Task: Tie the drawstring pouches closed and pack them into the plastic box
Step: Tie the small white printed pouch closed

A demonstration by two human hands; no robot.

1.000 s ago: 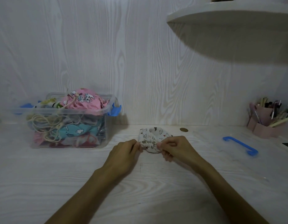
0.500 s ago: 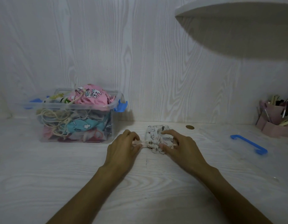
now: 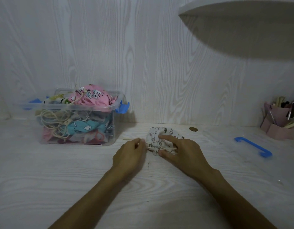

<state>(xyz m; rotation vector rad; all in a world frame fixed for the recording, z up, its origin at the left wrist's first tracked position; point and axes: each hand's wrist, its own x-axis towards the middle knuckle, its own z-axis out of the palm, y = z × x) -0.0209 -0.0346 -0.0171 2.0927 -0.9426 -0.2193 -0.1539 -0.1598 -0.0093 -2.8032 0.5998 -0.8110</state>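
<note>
A small white pouch (image 3: 157, 137) printed with little animals lies on the desk, its mouth gathered toward me. My left hand (image 3: 129, 154) sits just left of it and pinches the beige drawstring (image 3: 129, 139), whose end sticks out to the left. My right hand (image 3: 180, 152) rests on the pouch, forefinger pressing its top and thumb and fingers pinching the cord at the gathered neck. The clear plastic box (image 3: 77, 129) with blue latches stands at the left, heaped with several pouches; a pink one (image 3: 91, 96) lies on top.
A blue handle-shaped piece (image 3: 253, 147) lies on the desk at right. A pink pen holder (image 3: 280, 124) full of pens stands at the far right. A small brass coin (image 3: 193, 129) sits by the wall behind the pouch. A white shelf (image 3: 242, 17) overhangs upper right.
The pouch has been drawn tighter and turned. My left hand pulled the cord out to the left, and my right hand moved on top of the pouch.
</note>
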